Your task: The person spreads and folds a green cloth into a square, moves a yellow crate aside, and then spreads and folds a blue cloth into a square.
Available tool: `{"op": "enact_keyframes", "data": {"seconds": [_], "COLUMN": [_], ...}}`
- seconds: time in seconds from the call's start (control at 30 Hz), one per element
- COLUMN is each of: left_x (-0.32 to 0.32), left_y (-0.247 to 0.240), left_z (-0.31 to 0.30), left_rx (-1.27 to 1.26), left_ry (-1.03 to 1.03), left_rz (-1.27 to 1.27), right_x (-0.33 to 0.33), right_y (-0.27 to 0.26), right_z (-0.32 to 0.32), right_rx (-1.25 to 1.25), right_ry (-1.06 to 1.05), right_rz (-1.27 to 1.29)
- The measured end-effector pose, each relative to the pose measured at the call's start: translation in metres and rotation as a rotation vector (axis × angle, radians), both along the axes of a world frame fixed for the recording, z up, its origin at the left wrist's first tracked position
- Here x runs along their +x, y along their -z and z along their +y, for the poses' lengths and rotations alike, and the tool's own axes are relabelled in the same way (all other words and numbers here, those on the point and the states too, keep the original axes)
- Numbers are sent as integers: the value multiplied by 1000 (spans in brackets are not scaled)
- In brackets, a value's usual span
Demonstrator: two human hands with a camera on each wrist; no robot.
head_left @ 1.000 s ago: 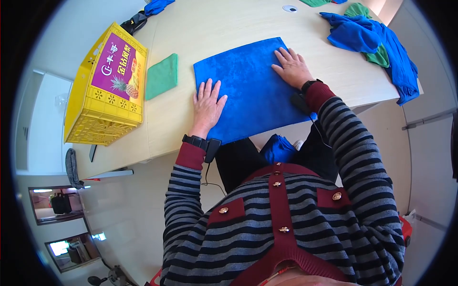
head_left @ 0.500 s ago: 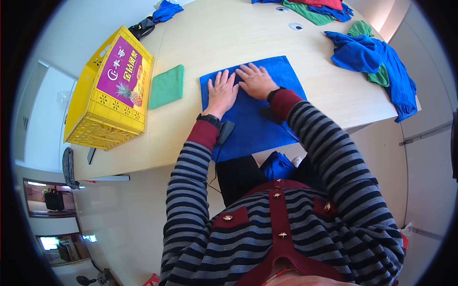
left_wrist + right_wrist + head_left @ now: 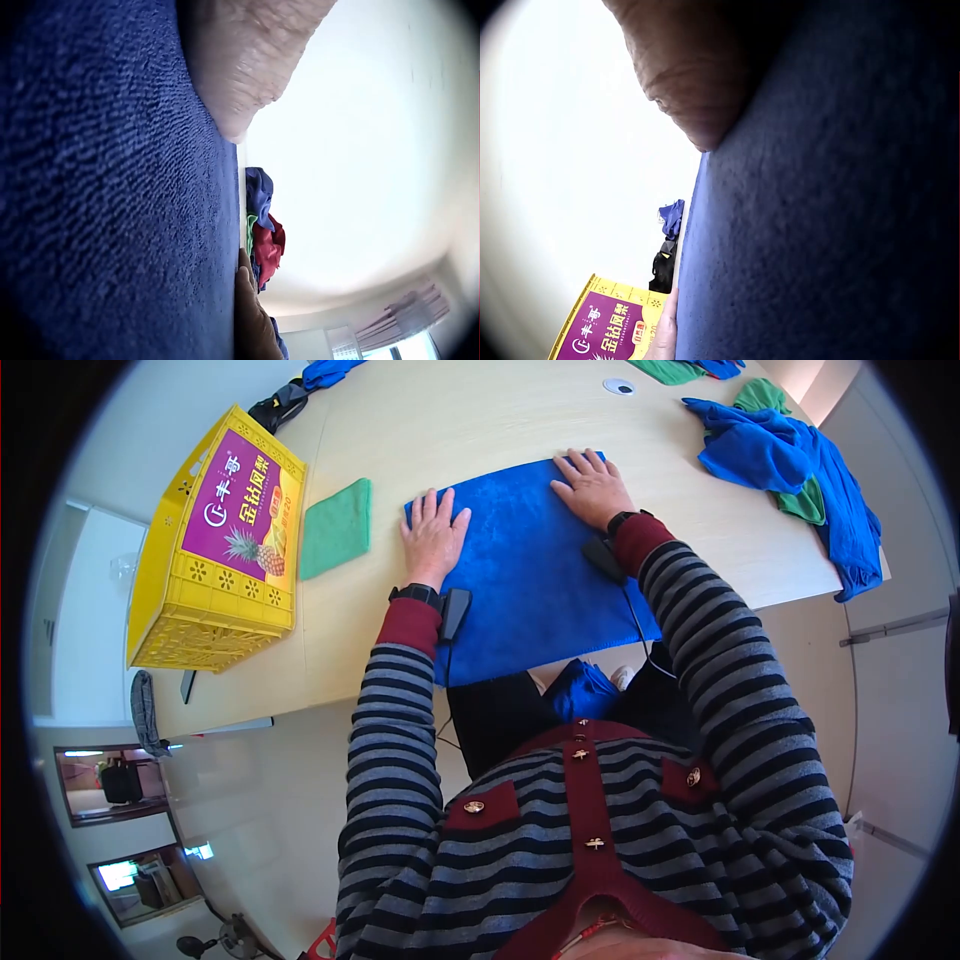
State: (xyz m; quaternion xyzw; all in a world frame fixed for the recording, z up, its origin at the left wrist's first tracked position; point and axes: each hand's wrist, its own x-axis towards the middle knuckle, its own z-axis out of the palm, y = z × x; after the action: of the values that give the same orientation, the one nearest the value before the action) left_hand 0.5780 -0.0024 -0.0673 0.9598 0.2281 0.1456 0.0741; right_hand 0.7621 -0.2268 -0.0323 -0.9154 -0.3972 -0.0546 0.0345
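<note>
A blue towel lies spread flat on the table, its near edge reaching past the table's front edge toward the lap. My left hand rests palm down on its far left corner area, fingers straight. On the far right corner my right hand lies flat with fingers spread. In the left wrist view, the towel's ribbed nap fills the left side under the hand. The right wrist view has the towel in shadow beneath the thumb side of the right hand.
A folded green cloth lies left of the towel, beside a yellow plastic crate with a pineapple label. Crumpled blue and green cloths hang over the table's right edge. A round cable hole sits at the back.
Both hands were flat near the corners, came together at the towel's far middle-left, and are now apart again, the right one back at the far right corner.
</note>
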Motion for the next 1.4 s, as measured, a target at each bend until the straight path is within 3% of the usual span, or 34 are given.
{"op": "enact_keyframes", "data": {"seconds": [0.37, 0.47, 0.57, 0.63, 0.73, 1.1, 1.4], "left_x": [-64, -86, -100, -97, -97, -157, -203], "left_y": [1, -8, -26, -30, -11, -13, -12], "left_z": [23, 0, -50, -93, -126, -106, -123], "left_rx": [30, 56, 72, 137, 103, 22, 112], "left_ry": [-50, -27, 10, 176, 231, 300, 339], "left_rz": [59, 62, 39, 6, 0, -46, -55], "right_x": [8, 0, -58, -119, -169, -110, -112], "right_y": [-4, -13, -12, -19, 5, 12, 4], "right_z": [-83, -100, -85, -68, -52, -139, -195], "right_rx": [-9, -58, 171, 248, 245, 99, 264], "right_ry": [38, 84, -59, -182, -342, -57, -89], "right_rz": [2, -24, -7, -6, 9, -90, 62]}}
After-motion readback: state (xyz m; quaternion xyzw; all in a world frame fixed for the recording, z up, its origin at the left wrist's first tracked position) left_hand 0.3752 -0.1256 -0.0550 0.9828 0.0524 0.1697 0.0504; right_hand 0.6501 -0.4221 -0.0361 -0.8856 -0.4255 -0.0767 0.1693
